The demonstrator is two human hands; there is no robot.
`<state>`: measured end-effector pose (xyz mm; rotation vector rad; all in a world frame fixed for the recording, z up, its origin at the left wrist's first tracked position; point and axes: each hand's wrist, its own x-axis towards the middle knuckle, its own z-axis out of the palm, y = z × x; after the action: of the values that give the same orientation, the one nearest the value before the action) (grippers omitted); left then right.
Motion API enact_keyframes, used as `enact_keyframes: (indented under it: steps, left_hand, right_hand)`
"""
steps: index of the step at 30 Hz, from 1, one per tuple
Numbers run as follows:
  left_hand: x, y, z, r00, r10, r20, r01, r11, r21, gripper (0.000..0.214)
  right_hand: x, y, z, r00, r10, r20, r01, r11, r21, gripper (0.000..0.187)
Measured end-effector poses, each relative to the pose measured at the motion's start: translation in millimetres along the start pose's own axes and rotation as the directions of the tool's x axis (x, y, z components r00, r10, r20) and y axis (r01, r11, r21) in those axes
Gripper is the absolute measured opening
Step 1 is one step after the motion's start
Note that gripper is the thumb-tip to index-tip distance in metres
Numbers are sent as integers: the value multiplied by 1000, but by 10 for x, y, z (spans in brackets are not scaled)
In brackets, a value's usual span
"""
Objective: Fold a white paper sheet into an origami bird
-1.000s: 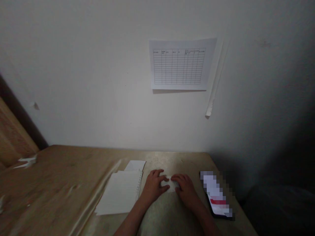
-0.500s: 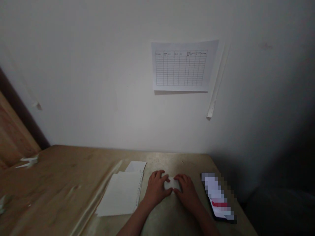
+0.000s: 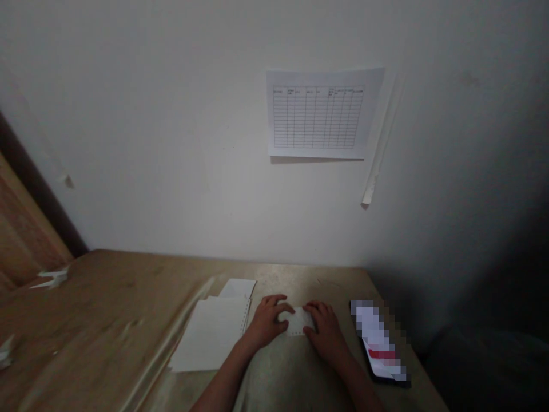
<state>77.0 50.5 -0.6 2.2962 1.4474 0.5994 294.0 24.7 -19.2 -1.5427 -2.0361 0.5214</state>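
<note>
A small white piece of paper (image 3: 301,321) lies on the table in front of me, with a row of punched holes along its near edge. My left hand (image 3: 269,321) is at its left side, thumb and forefinger curved and apart, the fingertips close to or touching the edge. On the other side, my right hand (image 3: 322,327) holds the paper's right edge, fingers at the far corner and thumb near the close corner. Left of my hands lies a stack of white sheets (image 3: 210,332) with punched holes down its right side.
A smaller white sheet (image 3: 238,288) pokes out behind the stack. To the right rests a phone (image 3: 377,343) with a blurred screen. Paper scraps (image 3: 54,277) lie at the far left of the brown-covered table (image 3: 107,320). A printed grid sheet (image 3: 319,117) hangs on the wall.
My left hand has moved slightly left and its thumb has drawn back, uncovering more of the small paper and its holes. The right hand stays nearly in place.
</note>
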Motion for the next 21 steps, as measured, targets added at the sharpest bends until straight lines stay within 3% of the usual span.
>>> enact_keyframes:
  steps: [6,16,21]
  left_hand:
    - [-20,-8,10,1000,-13,-23,12,1000,-21,53]
    - [35,130,96,992,-53,-116,52,999,-14,35]
    - [65,139,111,986,-51,-156,41,997,-65,28]
  right_hand:
    - [0,-32,-10,1000,8,-8,-8,1000,-3,52]
    - [-27,-88,-51,999,26,-24,-25,1000,17,52]
    - [-31,-90,-23,996,74,-59,-70,996,58,63]
